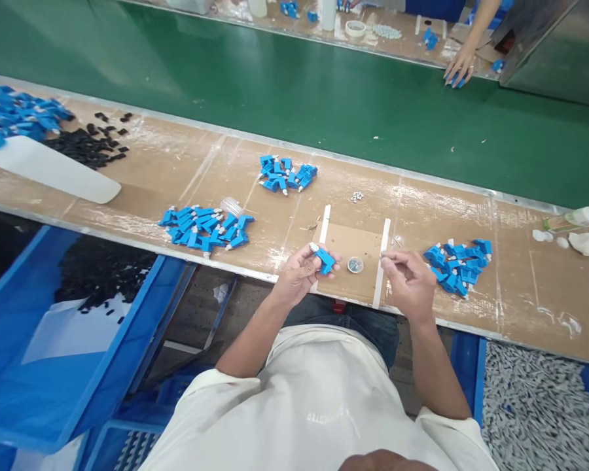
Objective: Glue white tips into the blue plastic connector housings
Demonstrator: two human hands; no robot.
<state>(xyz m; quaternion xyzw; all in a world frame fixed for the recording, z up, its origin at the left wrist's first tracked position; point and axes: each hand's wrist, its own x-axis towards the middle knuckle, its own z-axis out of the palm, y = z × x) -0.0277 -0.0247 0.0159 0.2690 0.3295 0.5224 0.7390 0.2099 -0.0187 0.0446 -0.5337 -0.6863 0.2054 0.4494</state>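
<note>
My left hand (298,276) is closed around a blue plastic part (326,260) with a white tip, held above the near edge of the bench. To the right of it, my right hand (412,280) has thumb and fingers pinched together; anything between them is too small to make out. Between the hands a small round cup (355,265) holds tiny metallic pieces. Two white tape strips (381,261) flank that cup on the cardboard. Beyond lies a small cluster of tiny white pieces (356,196). A pile of similar blue parts (459,265) sits just right of my right hand.
More blue parts (203,227) lie in piles to the left, near a white scoop-like sheet (53,170) and black pieces (86,147). A green conveyor belt (275,91) runs behind. Across it a co-worker's hand (460,65) touches a blue part. Blue bins (150,288) stand below.
</note>
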